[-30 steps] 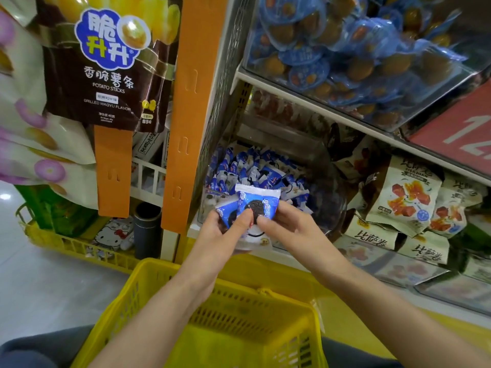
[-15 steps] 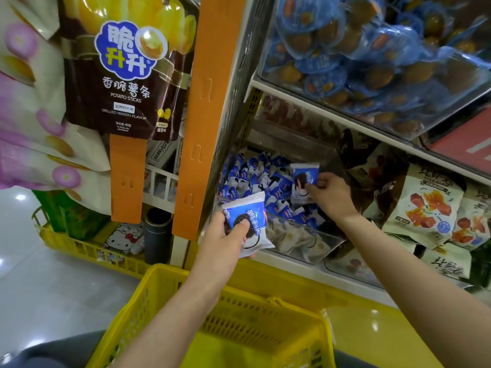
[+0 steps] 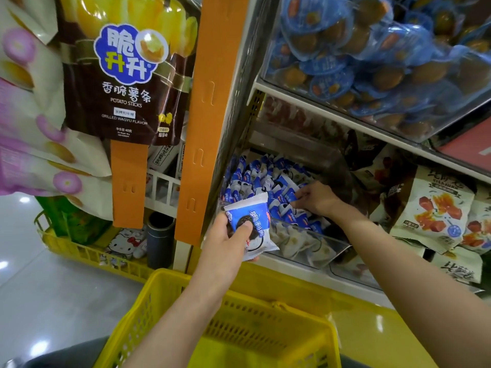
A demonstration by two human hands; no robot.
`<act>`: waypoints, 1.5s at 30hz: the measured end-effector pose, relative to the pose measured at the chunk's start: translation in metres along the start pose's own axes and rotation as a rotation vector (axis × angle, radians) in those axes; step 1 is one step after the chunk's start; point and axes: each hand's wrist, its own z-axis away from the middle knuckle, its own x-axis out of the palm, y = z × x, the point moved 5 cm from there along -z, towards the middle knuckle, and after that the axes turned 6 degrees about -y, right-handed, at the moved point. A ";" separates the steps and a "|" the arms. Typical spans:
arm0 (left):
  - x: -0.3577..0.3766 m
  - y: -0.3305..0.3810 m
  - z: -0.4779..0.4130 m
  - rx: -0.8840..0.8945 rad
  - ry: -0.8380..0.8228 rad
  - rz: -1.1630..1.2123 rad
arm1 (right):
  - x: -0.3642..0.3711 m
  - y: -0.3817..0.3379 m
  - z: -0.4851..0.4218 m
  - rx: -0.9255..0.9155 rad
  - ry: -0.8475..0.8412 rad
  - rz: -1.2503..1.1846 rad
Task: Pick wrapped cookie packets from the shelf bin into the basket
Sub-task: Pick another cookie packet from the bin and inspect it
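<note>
In the head view, the left hand point(image 3: 228, 243), just below centre toward 6 o'clock, grips a blue-and-white wrapped cookie packet point(image 3: 252, 221) printed with a dark round cookie. The thumb lies across the packet's front and the fingers are curled behind it. The packet is held in the air in front of the near-left corner of the clear plastic shelf bin point(image 3: 313, 243), above the far rim of the yellow perforated plastic basket point(image 3: 148, 301) at 6 o'clock. The right hand point(image 3: 316, 199), toward 4 o'clock, reaches over the bin's front wall, its fingers curled down among the heap of small blue-and-white cookie packets point(image 3: 263, 176) that fills the bin. Whether it grips one cannot be told. At 10 o'clock hangs a brown bag of potato sticks point(image 3: 125, 75), beside a tall orange plastic strip point(image 3: 202, 115) at 11 o'clock. At 1 o'clock an upper bin holds blue-wrapped brown eggs point(image 3: 372, 49), and at 3 o'clock lie white snack pouches with orange pictures point(image 3: 435, 208).
</note>
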 end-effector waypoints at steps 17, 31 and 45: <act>0.010 -0.012 0.016 -0.036 -0.051 -0.120 | 0.012 -0.025 0.132 -0.527 0.293 -0.517; 0.023 -0.047 0.029 -0.052 -0.120 -0.265 | 0.080 0.000 0.161 -0.503 0.029 -0.507; 0.012 -0.049 0.027 -0.161 -0.093 -0.109 | 0.083 0.019 0.144 -0.181 0.031 -1.016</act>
